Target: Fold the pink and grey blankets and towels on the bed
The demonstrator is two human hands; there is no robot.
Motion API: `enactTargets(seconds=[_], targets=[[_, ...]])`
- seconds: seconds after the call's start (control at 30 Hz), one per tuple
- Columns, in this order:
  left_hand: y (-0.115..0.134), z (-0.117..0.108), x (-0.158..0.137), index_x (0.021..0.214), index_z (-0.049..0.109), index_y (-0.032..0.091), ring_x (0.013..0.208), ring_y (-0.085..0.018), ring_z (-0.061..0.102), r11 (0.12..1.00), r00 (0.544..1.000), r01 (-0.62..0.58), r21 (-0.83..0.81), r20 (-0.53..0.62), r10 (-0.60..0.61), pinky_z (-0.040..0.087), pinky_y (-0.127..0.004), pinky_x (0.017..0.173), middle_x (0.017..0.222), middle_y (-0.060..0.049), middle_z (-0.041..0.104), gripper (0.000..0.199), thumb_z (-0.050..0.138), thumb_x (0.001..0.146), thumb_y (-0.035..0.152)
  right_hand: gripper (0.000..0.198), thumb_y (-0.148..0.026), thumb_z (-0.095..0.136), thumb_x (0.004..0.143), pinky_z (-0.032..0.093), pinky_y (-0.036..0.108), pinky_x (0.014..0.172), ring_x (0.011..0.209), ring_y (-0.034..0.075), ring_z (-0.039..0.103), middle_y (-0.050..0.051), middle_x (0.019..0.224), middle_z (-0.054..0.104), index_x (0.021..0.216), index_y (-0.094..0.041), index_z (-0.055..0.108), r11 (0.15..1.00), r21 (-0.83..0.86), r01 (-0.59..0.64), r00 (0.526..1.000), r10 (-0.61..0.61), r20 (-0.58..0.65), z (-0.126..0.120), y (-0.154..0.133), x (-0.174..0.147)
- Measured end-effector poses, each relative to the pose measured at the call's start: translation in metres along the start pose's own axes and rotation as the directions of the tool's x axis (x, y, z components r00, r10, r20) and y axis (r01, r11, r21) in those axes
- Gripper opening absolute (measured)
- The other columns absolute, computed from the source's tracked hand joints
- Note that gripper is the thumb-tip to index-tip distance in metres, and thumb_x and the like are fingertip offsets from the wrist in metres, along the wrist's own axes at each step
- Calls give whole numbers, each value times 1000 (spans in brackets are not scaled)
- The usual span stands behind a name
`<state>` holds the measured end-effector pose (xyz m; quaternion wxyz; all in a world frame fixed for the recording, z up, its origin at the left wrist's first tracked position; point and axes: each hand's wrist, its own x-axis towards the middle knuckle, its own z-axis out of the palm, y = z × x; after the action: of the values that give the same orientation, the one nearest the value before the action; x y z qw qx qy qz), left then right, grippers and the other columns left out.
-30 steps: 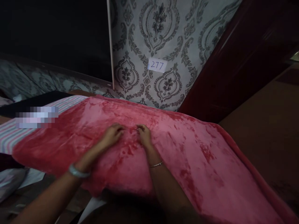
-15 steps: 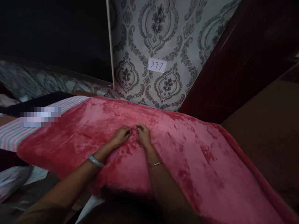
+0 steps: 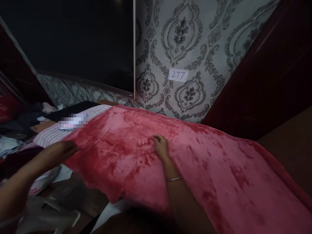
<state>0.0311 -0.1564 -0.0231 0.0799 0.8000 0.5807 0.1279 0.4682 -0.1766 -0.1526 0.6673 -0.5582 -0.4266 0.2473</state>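
While right hand lies flat mid red blanket, left hand grips its left edge, floor beyond.

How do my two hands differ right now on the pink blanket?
The right hand lies mid-blanket with fingers curled into the pile; the left hand is out at the pink blanket's left edge. The right hand is sharp and lit; the left hand is dim and blurred, so its grip is unclear. The right wrist shows a thin bangle; the left shows none. Both touch the blanket.
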Motion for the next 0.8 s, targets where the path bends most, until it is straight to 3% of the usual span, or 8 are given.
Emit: enactTargets(seconds=[0.07, 0.17, 0.23, 0.3, 0.37, 0.53, 0.67, 0.8], targets=[[33, 16, 12, 78, 62, 21, 80, -19, 62, 977, 979, -188, -101, 55, 194, 51, -29, 75, 89, -6, 70, 41, 46, 75, 58, 19, -29, 60, 74, 51, 31, 84, 89, 19, 65, 2, 90, 73, 86, -21, 72, 999, -27, 24, 1000, -23, 17, -1, 1, -1], [108, 48, 32, 86, 62, 18, 80, -19, 63, 905, 902, -387, -176, 130, 411, 53, -32, 80, 93, -10, 69, 35, 42, 84, 47, 21, -30, 59, 75, 51, 30, 83, 89, 19, 65, 3, 90, 73, 88, -21, 72, 998, -54, 45, 999, -43, 26, -5, 1, -3], [154, 71, 42, 101, 65, 17, 99, -22, 65, 863, 869, -469, -188, 80, 489, 51, -36, 93, 111, -13, 69, 37, 42, 89, 43, 22, -29, 57, 75, 51, 31, 84, 89, 19, 65, 3, 92, 73, 89, -21, 73, 997, -62, 49, 999, -48, 22, -6, 0, -5], [187, 96, 49, 128, 60, 18, 131, -25, 51, 834, 841, -533, -147, 19, 541, 38, -43, 113, 139, -14, 58, 45, 39, 94, 39, 24, -28, 56, 74, 50, 32, 85, 88, 19, 65, 3, 92, 73, 89, -21, 73, 996, -72, 53, 999, -52, 15, -8, -1, -6], [202, 119, 51, 142, 51, 20, 147, -32, 32, 856, 857, -515, -48, 6, 516, 24, -55, 121, 157, -13, 39, 53, 43, 94, 41, 24, -29, 56, 72, 50, 32, 86, 87, 19, 65, 3, 91, 72, 87, -21, 73, 996, -75, 57, 998, -55, 19, -9, -2, -7], [183, 143, 46, 151, 40, 29, 150, -34, 25, 914, 917, -397, 86, 84, 391, 17, -63, 120, 161, -9, 35, 60, 38, 96, 52, 28, -32, 55, 71, 51, 33, 85, 88, 20, 65, 4, 93, 72, 89, -21, 73, 999, -43, 30, 998, -28, 49, -10, -1, -7], [138, 123, 38, 153, 37, 25, 151, -35, 22, 966, 983, -186, 178, 41, 181, 16, -63, 120, 162, -11, 29, 63, 36, 97, 52, 29, -35, 54, 71, 52, 34, 85, 88, 20, 66, 5, 93, 72, 89, -21, 73, 998, -54, 27, 998, -24, 56, -11, -1, -8], [85, 102, 22, 156, 30, 22, 151, -36, 22, 970, 999, 39, 242, -9, -38, 22, -61, 118, 163, -12, 26, 67, 35, 96, 52, 31, -36, 53, 71, 52, 35, 86, 88, 20, 65, 5, 93, 73, 90, -21, 73, 996, -69, 47, 998, -44, 47, -11, -1, -10]])
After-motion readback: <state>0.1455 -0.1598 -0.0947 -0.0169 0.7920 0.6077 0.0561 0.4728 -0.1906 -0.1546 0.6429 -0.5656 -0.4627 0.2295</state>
